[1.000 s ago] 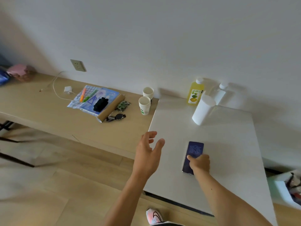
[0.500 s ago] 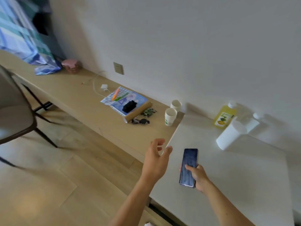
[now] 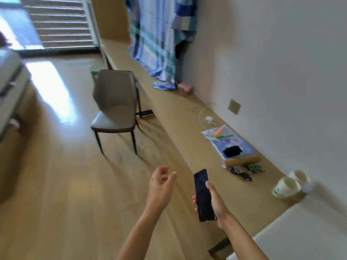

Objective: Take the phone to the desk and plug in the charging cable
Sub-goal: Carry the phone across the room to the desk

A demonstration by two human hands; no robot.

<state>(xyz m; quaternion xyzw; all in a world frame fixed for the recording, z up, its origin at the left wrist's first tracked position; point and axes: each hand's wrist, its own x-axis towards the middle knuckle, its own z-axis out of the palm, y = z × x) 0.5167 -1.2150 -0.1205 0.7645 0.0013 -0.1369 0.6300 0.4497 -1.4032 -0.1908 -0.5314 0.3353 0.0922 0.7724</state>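
The phone [image 3: 203, 195] is off the white table [image 3: 300, 231] now. A second ago it lay flat there under the right hand [image 3: 216, 204]; now that hand has it gripped along its edges, thumb on the near side, dark screen up, held in the air over the front edge of the long wooden desk [image 3: 178, 128]. The left hand [image 3: 159, 186] has nothing in it, fingers loosely curled and half open, floating over the floor just left of the phone.

The view has swung left along the wall too, so the person seems to be turning to walk down the desk. That puts the pickup behind them and the carry under way.

Farther along the desk, past the two paper cups [image 3: 289, 185] and the blue book [image 3: 232, 145], sits the white charger [image 3: 208, 119] with its cable [image 3: 201, 114] looped near the wall socket [image 3: 234, 106]. I'd guess the free left hand is meant for that cable end. Beyond stands the chair [image 3: 115, 109].
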